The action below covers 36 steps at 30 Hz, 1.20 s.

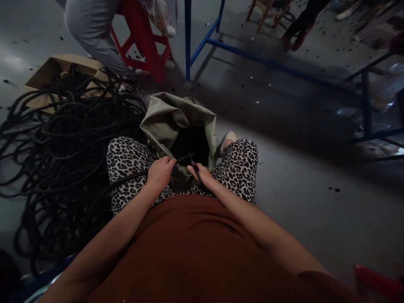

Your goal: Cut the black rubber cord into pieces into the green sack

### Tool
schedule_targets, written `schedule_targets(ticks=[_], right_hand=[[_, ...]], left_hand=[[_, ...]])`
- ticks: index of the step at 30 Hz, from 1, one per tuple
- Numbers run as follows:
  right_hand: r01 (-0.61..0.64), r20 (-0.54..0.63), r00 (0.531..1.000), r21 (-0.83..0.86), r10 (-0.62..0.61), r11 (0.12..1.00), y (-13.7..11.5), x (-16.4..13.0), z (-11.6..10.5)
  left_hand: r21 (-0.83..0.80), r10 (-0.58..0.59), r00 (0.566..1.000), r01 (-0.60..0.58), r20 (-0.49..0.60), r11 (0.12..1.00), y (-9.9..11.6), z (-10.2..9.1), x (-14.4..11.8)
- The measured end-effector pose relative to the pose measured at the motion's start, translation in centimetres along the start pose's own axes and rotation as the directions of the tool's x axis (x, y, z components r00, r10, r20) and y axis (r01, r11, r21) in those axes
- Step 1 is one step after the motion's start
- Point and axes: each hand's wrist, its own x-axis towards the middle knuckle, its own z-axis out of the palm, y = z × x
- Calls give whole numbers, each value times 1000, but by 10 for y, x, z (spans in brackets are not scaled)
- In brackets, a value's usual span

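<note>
My left hand [160,172] is closed around a black rubber strip [131,177], which runs back over my left thigh towards the pile at the left. The strip's end pokes out past my fingers, over the mouth of an olive-green woven sack [164,110]. In my right hand [203,174] is a pair of scissors [196,170], its handles black and its blades pointing away from me, near the strip's end. Whether the blades touch the strip I cannot tell. The sack stands open between my knees, and its inside is too dark to make out.
A large tangle of black strips [78,126] lies at my left, partly over a cardboard box [50,69]. Beyond are a red stool [139,38] with a seated person's grey-clad leg, and a blue metal frame [233,48]. Small black scraps dot the floor.
</note>
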Motion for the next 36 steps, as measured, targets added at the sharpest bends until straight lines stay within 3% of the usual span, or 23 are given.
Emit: schedule_targets(ticks=[5,10,18,36], right_hand=[[-22,18,1000,27,22,999,-4,-2,-1],[30,9,1000,-10,-30,999,-5,-6,-3],[33,17,999,9,-33,999,-2,-8,-2],[-131,113,987,144,115,981,-5,-7,4]], left_hand=[[-54,-2,1000,3,29,999,2,-3,0],[-35,-28,998,30,51,999,8,-9,1],[-42,-132,977,140,166,989,17,-10,18],[-69,-52,989,62,139,996,14,14,22]])
